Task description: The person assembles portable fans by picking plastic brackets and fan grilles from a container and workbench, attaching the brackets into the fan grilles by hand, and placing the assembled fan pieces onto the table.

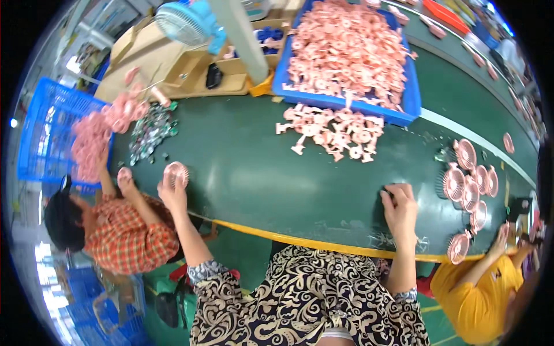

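Note:
My left hand (173, 195) is closed on a round pink fan grille (176, 172) with fine ribs, held at the left part of the green table. My right hand (400, 209) is by the table's near edge, loosely bent, thumb apart from the fingers, with nothing visible in it. Beyond the hands lies a loose heap of small pink plastic parts (340, 131) with stems and discs. Behind that heap, a blue tray (412, 104) is piled high with similar pink parts. To the right of my right hand, several pink fan grilles (470, 196) lie grouped.
At the left, a co-worker in a checked shirt (130, 236) handles pink pieces beside a blue crate (49, 132). Small shiny clear and green parts (151, 130) lie nearby. A co-worker in yellow (476, 300) sits at right. A pole (239, 40) and blue fan (184, 23) stand behind.

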